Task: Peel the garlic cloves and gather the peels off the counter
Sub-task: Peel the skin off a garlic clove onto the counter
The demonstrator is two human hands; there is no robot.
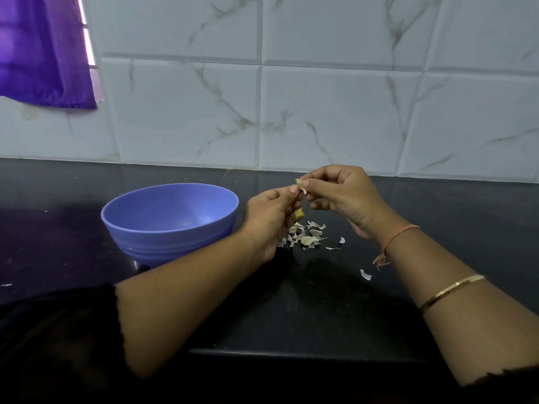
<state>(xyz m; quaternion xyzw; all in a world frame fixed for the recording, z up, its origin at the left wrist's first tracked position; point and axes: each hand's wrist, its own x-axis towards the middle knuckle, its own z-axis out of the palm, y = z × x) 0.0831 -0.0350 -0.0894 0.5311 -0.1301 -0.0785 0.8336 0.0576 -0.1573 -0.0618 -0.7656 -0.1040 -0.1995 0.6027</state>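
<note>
Peeling, left hand (268,212) gripped a clove (299,213) while right hand (341,193) pinched its skin (301,185); peels (306,236) beneath the grip seemingly awaited gathering.

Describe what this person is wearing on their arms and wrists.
A black ragged-edged left sleeve and matching right sleeve leave the forearms uncovered. The right wrist carries a thin orange thread with loose ends, then a slim gold bangle. The left wrist is bare.

Black counter (320,301) carries blue bowl (169,220) and garlic peels (304,236).
</note>
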